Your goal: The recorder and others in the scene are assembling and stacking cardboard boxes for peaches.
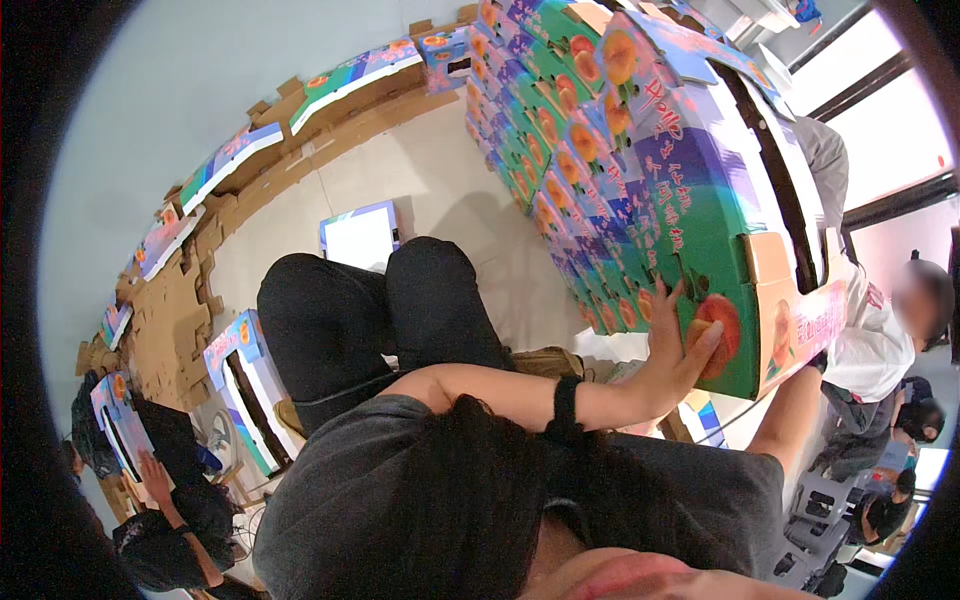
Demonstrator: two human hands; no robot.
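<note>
Dark shirt (345,475) nearest, left hand (675,350) touches box (725,200) edge; floor (420,160) spreads leftward.

pale floor (430,160) with white-topped box (360,238), brown cardboard (165,320), row of printed cartons (560,150)

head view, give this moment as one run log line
left hand: spread against green side of printed carton | right hand: hidden behind carton | alongside: carton row

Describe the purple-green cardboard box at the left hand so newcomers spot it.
Find the long row of fruit-printed cardboard boxes, upper right. At its near end, the left hand touches the purple-green cardboard box. Largest-looking there, it shows a long dark slot.
</note>
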